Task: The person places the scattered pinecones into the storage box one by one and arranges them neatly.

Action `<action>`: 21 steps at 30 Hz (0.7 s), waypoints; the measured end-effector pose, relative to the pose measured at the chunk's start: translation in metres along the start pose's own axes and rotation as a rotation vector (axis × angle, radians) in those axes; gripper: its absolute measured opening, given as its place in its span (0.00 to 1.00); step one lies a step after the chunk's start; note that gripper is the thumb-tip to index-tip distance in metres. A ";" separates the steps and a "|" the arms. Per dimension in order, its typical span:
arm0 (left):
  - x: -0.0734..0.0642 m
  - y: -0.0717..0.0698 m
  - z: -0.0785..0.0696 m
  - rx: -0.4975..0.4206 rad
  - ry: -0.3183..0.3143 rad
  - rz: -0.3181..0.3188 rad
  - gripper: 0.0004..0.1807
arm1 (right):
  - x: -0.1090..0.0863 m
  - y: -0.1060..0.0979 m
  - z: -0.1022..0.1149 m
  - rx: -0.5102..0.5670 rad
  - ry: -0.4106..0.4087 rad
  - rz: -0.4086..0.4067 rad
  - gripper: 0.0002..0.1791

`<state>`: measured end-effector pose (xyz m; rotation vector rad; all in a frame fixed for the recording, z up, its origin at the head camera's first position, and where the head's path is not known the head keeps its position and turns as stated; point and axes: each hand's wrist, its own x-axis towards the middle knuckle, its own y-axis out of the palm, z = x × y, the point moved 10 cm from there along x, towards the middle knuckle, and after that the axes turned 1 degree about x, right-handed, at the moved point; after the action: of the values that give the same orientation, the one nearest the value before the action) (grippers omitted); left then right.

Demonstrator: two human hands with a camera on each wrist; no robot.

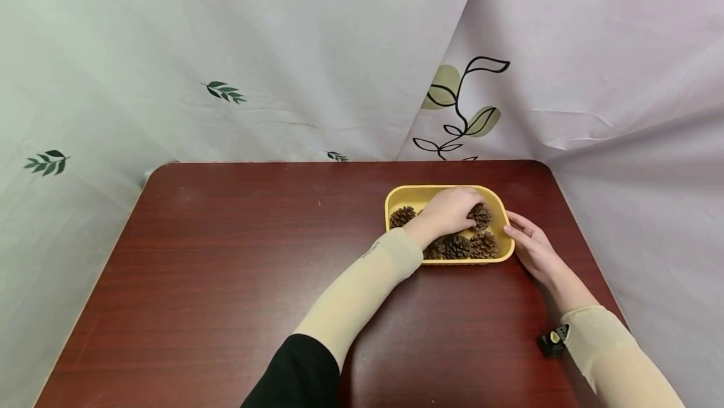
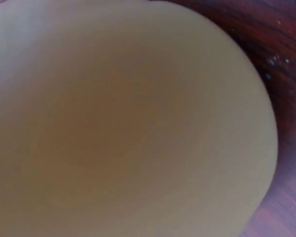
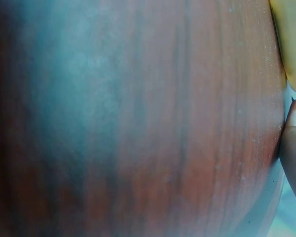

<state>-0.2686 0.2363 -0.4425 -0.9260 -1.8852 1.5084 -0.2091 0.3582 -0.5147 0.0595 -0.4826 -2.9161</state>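
A shallow yellow tray (image 1: 441,261) holding several brown pine cones sits toward the back right of the table. My left hand (image 1: 452,210) reaches over its front rim; thumb and fingers are about a pine cone (image 1: 480,217) on the right side, gripping it. Other pine cones (image 1: 457,246) lie along the front of the tray, and one more pine cone (image 1: 403,216) is at its left end. At the right end, my right hand (image 1: 534,249) holds the rim, thumb lapping over it. The left wrist view is filled mostly by a pale sleeve (image 2: 128,118).
The dark red wooden table (image 1: 226,270) has rounded back corners. White cloth (image 1: 311,49) with leaf prints hangs behind it and along the right side. A small black device (image 1: 552,341) is at the right wrist.
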 end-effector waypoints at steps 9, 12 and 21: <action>0.002 0.007 0.001 -0.008 -0.005 0.048 0.28 | 0.001 0.001 0.002 0.001 -0.012 0.010 0.23; 0.003 0.009 -0.001 -0.015 0.006 0.063 0.28 | 0.001 0.002 0.002 -0.003 -0.012 0.014 0.24; 0.002 0.010 -0.004 -0.040 0.025 0.074 0.28 | 0.000 0.001 0.001 -0.014 0.005 0.013 0.24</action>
<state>-0.2653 0.2410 -0.4511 -1.0382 -1.8879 1.4995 -0.2087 0.3573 -0.5138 0.0617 -0.4607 -2.9053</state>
